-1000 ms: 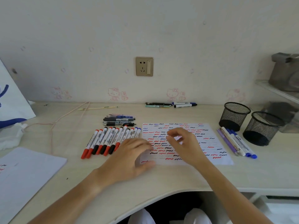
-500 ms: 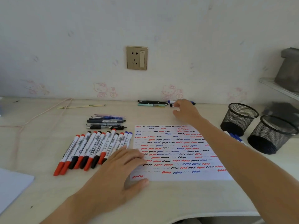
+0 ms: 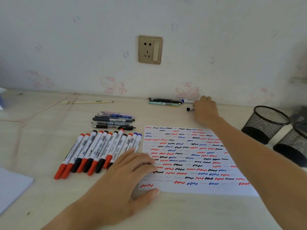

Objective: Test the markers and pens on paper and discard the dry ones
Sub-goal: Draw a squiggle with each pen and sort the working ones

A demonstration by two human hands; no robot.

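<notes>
- Black-capped white marker (image 3: 189, 109) is lying near the wall on the pale tabletop (image 3: 49, 130), gripped by the right hand (image 3: 205, 110).
- Left hand (image 3: 126, 176) is pressing flat, fingers straight, on the scribbled white paper sheet (image 3: 191, 188).

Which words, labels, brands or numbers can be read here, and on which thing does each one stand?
"WHITEBOARD": on the barrel of one marker in the marker row.
Other barrel print and barcodes in that row: too small to read.
Print on the pens behind the row: blurred.
Paper: only red, black and blue squiggles, no words.
Socket: no text to read.
</notes>
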